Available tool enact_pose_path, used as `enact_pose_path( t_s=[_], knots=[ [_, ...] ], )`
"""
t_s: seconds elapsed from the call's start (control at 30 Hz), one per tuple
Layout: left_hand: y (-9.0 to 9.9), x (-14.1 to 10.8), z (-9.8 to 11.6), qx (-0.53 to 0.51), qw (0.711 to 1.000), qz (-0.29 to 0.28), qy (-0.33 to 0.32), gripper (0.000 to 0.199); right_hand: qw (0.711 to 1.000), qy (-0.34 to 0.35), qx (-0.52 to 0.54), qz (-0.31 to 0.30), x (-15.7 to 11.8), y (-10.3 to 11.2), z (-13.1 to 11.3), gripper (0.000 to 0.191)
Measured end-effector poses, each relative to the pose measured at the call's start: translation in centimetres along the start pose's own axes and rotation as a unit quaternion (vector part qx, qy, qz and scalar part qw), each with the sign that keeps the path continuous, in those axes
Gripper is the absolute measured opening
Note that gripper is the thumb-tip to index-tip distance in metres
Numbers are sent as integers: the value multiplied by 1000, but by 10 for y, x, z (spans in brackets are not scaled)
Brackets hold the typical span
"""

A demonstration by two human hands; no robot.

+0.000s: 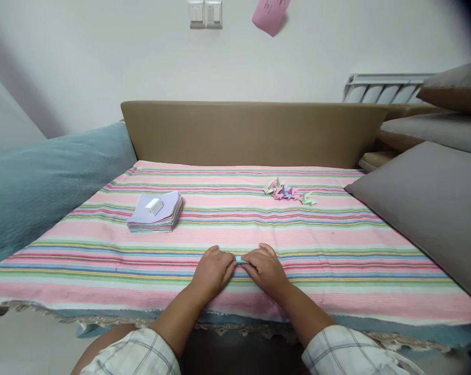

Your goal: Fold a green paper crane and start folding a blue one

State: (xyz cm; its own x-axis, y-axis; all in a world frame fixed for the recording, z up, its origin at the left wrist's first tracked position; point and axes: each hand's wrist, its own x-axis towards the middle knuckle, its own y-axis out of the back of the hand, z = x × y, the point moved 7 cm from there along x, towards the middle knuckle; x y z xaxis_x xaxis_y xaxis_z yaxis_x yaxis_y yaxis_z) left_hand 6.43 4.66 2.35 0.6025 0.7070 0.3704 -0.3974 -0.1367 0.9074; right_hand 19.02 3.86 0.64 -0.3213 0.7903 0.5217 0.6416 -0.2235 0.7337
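Note:
Between my two hands is a small folded piece of blue paper [238, 259], low over the striped cloth near its front edge. My left hand [215, 268] pinches its left end, fingers pressed together. From the other side my right hand [265, 265] grips the right end, thumb toward me. Most of the paper is hidden by my fingers, so its full shape does not show. Further back on the cloth lies a cluster of folded paper cranes [284, 192] in green, pink and purple, with one green crane [308, 198] at its right.
A stack of coloured paper sheets [153, 226] lies to the left, with a small white block [154, 206] on top. A blue cushion [56, 177] borders the left side, grey cushions [431, 208] the right. Behind stands a brown backrest [251, 133]; striped cloth [220, 182] covers the seat.

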Motion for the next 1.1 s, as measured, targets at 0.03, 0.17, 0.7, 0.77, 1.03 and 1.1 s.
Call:
enact_pose_path(
  t_s=[0.03, 0.17, 0.7, 0.77, 1.03, 1.1],
  knots=[
    [1, 0, -1, -15, 1000, -3, 10, 21, 1000, -1, 3, 5, 1, 0, 0, 9],
    [6, 0, -6, -108, 992, -3, 64, 17, 999, -30, 40, -7, 5, 6, 0, 9],
    [18, -3, -23, -111, 981, 65, 146, 32, 932, -274, 171, -163, 15, 1, 25, 15],
    [26, -4, -14, -51, 990, 92, 96, 26, 931, -283, 158, -166, 19, -1, 29, 14],
    [-1, -21, 24, 53, 995, 45, -70, 31, 937, -260, 143, -181, 27, -10, 32, 14],
    [-11, -23, 23, 63, 995, 14, -70, 38, 938, -257, 136, -190, 27, -12, 32, 15]
  ],
)
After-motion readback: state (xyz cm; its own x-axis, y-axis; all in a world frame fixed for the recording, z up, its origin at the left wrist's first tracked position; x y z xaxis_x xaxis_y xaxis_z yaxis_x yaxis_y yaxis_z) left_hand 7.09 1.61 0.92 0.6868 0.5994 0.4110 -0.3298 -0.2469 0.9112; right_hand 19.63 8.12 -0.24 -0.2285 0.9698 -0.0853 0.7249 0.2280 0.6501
